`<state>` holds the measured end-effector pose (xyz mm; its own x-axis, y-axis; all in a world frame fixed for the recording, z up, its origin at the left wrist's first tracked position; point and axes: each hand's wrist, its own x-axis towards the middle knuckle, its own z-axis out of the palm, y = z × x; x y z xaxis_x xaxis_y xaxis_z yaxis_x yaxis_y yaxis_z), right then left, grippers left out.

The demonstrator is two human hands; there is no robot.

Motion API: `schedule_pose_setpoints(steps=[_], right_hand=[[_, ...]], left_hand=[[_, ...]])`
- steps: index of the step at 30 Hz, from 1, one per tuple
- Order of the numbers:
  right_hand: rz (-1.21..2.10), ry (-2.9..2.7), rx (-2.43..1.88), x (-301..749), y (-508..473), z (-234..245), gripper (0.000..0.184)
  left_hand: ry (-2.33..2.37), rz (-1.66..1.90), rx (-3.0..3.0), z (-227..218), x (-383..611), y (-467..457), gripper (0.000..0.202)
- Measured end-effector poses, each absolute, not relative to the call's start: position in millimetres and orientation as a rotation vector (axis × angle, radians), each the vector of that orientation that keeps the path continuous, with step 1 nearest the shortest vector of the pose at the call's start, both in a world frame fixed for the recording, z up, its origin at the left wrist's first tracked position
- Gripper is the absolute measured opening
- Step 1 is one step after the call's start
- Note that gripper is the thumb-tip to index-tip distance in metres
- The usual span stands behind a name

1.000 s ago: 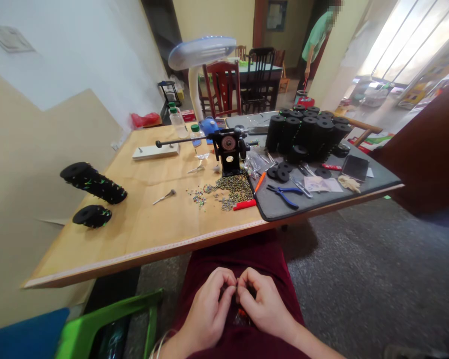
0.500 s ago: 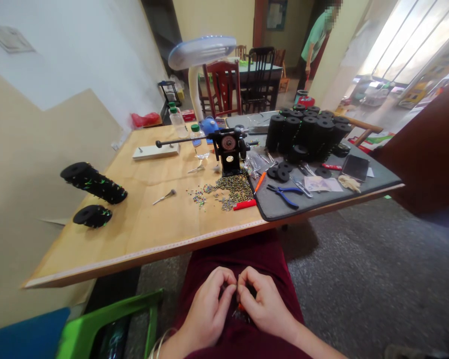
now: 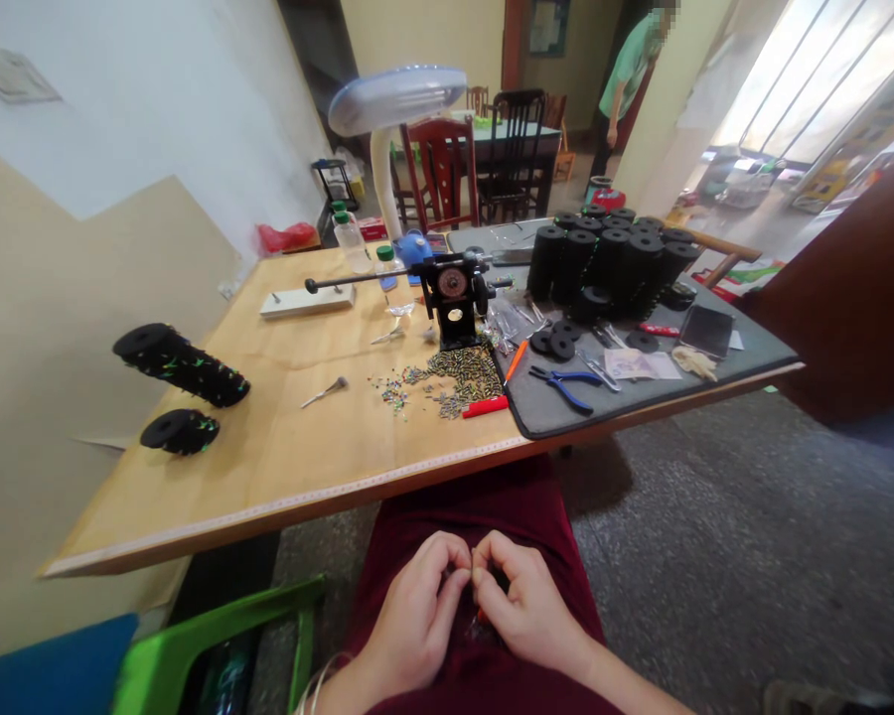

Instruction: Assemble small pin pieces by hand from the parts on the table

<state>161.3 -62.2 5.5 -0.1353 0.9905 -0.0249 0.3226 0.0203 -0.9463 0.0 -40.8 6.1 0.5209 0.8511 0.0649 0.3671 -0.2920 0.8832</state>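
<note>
Over my lap, my left hand [image 3: 422, 606] and my right hand [image 3: 525, 601] meet fingertip to fingertip. Each pinches thumb against forefinger; whatever lies between them is too small or hidden to make out. A small orange-red thing [image 3: 481, 616] with something clear about it shows beneath the right fingers, partly covered. Beyond the hands, the wooden table [image 3: 290, 437] carries a pile of small metal pieces [image 3: 466, 375], scattered coloured beads [image 3: 394, 387] and a red tube-like piece [image 3: 485, 406]. A black clamp-like device with a dial [image 3: 453, 298] stands behind the pile.
A grey mat [image 3: 543, 422] holds blue-handled pliers [image 3: 566, 385], black foam discs [image 3: 561, 343] and several black foam rolls [image 3: 618, 258]. More foam rolls [image 3: 183, 362] lie at the left. A lamp [image 3: 394, 99] rises behind. A green stool [image 3: 216, 626] is lower left. A person [image 3: 630, 79] stands far back.
The view has shifted very slightly. Both hands keep the same pinched pose, fingertips together. In the background, the person's arm has shifted a little.
</note>
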Motion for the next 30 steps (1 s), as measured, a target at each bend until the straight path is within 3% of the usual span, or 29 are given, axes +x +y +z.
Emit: schedule_pose_setpoints(steps=[15, 30], right_hand=[[1.156, -1.534, -1.396, 161.8, -62.4, 2.9, 0.013], [1.422, -1.120, -1.291, 161.5, -54.9, -0.5, 0.022]], left_hand=[[1.026, 0.721, 1.826, 5.8, 2.6, -41.1, 0.013], [1.027, 0.805, 1.382, 14.8, 8.8, -33.2, 0.022]])
